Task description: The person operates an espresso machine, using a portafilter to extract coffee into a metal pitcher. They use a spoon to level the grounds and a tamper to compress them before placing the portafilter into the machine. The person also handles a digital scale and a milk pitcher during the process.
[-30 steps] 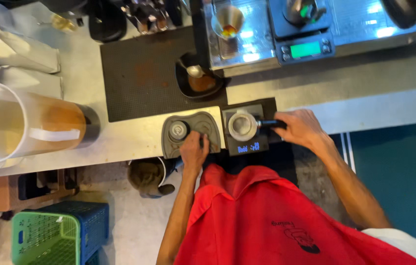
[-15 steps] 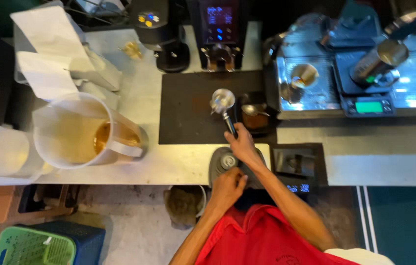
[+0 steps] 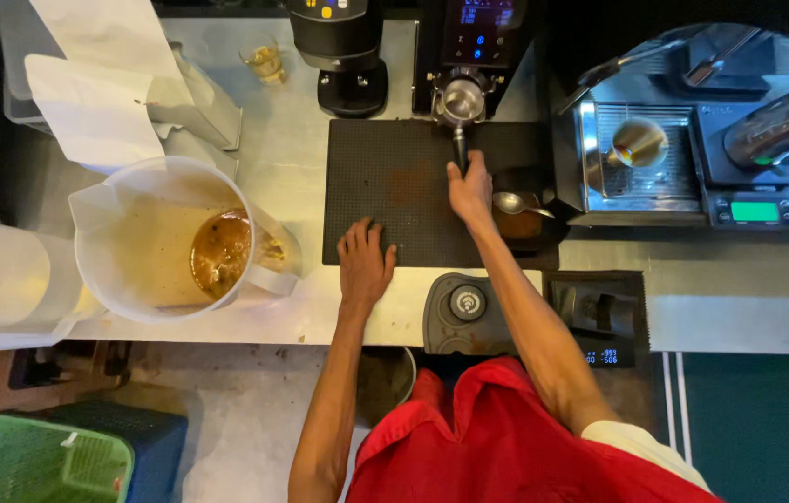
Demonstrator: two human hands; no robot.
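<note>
While my right hand (image 3: 469, 191) grips the black-handled steel portafilter (image 3: 459, 102) seated under the black grinder (image 3: 478, 42), my left hand (image 3: 364, 264) rests flat, empty, on the black rubber mat (image 3: 394, 163); tamping looks undone.

Single head-worn view, looking steeply down from above onto steel counter (image 3: 283, 177) and black mat (image 3: 394, 196), moderately far, grinder at top, floor at bottom.

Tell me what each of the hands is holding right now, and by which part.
The right hand grips a portafilter by its black handle, basket under the grinder. The left hand holds nothing; it rests flat on the black mat.
</note>
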